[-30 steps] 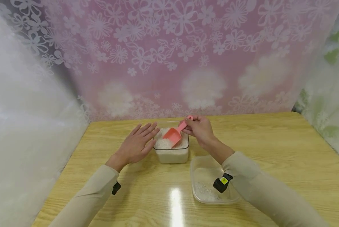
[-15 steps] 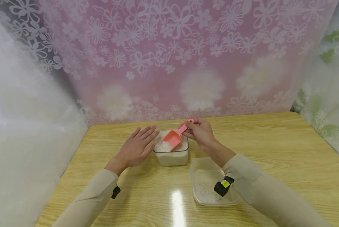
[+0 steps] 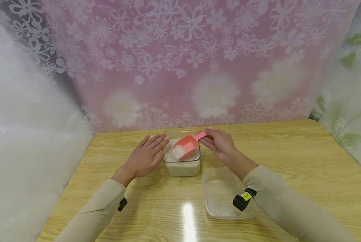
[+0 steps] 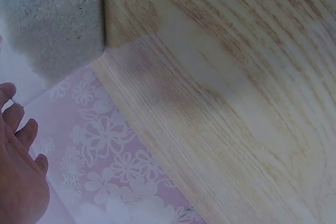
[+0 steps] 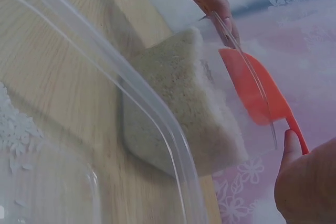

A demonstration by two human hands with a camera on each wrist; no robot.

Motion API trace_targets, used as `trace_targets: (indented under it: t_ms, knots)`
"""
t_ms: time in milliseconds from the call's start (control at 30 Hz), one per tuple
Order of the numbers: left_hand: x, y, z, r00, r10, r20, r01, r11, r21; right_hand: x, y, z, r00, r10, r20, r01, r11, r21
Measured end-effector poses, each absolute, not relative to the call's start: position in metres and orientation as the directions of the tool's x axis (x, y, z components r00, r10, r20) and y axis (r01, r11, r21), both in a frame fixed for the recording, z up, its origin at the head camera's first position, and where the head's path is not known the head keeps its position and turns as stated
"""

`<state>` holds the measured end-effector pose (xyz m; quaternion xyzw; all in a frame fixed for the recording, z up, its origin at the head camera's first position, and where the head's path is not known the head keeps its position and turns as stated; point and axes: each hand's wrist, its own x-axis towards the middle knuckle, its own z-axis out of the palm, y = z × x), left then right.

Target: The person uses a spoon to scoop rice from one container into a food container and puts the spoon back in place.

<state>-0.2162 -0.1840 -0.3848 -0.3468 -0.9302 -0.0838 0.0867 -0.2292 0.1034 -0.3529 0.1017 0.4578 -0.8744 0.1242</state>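
A pink scoop (image 3: 190, 142) with white rice grains (image 3: 178, 152) in its bowl is over a clear container (image 3: 184, 170) filled with rice. My right hand (image 3: 222, 145) pinches the scoop's handle. In the right wrist view, the scoop (image 5: 257, 93) is above the rice heap (image 5: 178, 87), beside the container's rim. My left hand (image 3: 142, 158) lies against the container's left side with its fingers straight, fingertips right at the rim. The left wrist view catches part of the left hand (image 4: 21, 166) below the rice-filled container (image 4: 58, 30).
A larger clear plastic box (image 3: 208, 209) stands nearer on the right, under my right forearm, with some loose rice grains (image 5: 16, 129) on its bottom. The wooden table (image 3: 156, 208) ends at a pink flowered curtain (image 3: 174, 90) behind.
My right hand has shifted right and the scoop has tilted, its handle now lying flatter. The scoop's bowl has come up from the rice with grains in it. The left hand stays in place.
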Motion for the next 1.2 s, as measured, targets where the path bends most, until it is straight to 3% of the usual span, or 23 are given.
trace_targets:
  t_ms: [1200]
  knots:
    - [-0.215,-0.185,-0.385,-0.741,0.631,0.232,0.663,0.741,0.103,-0.227,0.130,-0.341,-0.921,-0.196,-0.336,0.374,-0.684,-0.627]
